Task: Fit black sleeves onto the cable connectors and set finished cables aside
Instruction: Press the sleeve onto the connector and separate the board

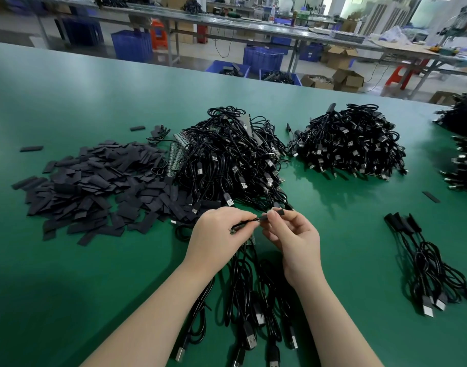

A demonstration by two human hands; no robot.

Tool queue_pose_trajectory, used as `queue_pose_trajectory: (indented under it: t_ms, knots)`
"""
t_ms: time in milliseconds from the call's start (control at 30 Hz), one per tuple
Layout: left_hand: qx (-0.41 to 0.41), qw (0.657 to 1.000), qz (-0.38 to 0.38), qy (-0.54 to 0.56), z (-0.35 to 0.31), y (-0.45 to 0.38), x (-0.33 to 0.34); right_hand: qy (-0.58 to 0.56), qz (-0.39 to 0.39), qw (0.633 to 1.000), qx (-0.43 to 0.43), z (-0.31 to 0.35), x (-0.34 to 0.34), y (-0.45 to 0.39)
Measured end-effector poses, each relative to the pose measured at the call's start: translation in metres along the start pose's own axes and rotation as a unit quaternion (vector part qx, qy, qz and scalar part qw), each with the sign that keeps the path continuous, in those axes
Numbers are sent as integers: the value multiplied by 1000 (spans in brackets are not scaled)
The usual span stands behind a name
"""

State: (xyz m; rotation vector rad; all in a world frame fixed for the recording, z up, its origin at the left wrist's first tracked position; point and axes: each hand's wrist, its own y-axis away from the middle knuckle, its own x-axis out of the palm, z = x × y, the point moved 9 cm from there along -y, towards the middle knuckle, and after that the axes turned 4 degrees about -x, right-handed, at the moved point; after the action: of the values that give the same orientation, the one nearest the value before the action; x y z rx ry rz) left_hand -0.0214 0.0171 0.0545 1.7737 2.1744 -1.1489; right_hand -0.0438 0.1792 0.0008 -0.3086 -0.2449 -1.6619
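My left hand [219, 231] pinches the small board end of a black cable [244, 226] above the green table. Close against it, my right hand [293, 234] pinches a black sleeve [276, 213] at that same end. Several cables [253, 300] hang from my hands toward the near edge, their USB plugs lying on the table. A heap of flat black sleeves [94, 186] lies to the left. A tangled pile of cables [227, 160] sits just beyond my hands. A few sleeved cables [423, 255] lie apart at the right.
A second cable pile [351, 144] sits at the back right, and more cables [462, 154] reach the right edge. Loose sleeves [31, 148] lie scattered on the green table [68, 274]. Benches and blue crates [131, 45] stand beyond the far edge.
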Motion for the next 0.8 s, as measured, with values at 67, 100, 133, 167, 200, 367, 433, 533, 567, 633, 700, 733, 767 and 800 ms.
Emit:
queue_pose_trajectory:
  t_ms: [67, 100, 133, 167, 200, 367, 433, 533, 567, 633, 700, 733, 767, 800]
  knots:
    - [-1, 1000, -2, 6, 1, 0, -1, -5, 5, 1000, 7, 0, 2, 0]
    - [0, 1000, -2, 9, 1, -1, -1, -9, 7, 1000, 11, -1, 2, 0]
    - [1, 1000, -1, 10, 1, -1, -1, -12, 8, 1000, 14, -1, 3, 0]
    - [4, 1000, 0, 9, 1, 0, -1, -14, 9, 1000, 15, -1, 3, 1]
    - [6, 1000, 1, 8, 1, 0, -1, -15, 9, 1000, 16, -1, 3, 1]
    - [10, 1000, -2, 4, 0, -2, -1, -8, 11, 1000, 11, 2, 3, 1]
    - [-1, 1000, 0, 15, 3, -3, -1, -5, 13, 1000, -2, 4, 4, 1]
    - [-5, 1000, 0, 21, 6, -3, -2, 13, 22, 999, -23, 7, 5, 1]
    - [-6, 1000, -1, 23, 6, -3, -2, 17, 25, 999, -26, 8, 6, 1]
    - [-6, 999, -2, 32, 5, -2, -3, 8, 28, 999, -22, 6, 7, 2]
    - [-4, 999, -4, 34, 3, -2, -3, -1, 33, 999, -16, 5, 8, 2]
    - [-2, 999, -6, 32, 2, -2, -3, -1, 33, 999, -16, 5, 8, 3]
    - [1, 999, -9, 31, 1, -2, -5, 0, 34, 999, -17, 5, 8, 3]
    - [2, 999, -12, 33, 0, -2, -5, -1, 34, 999, -17, 4, 8, 2]
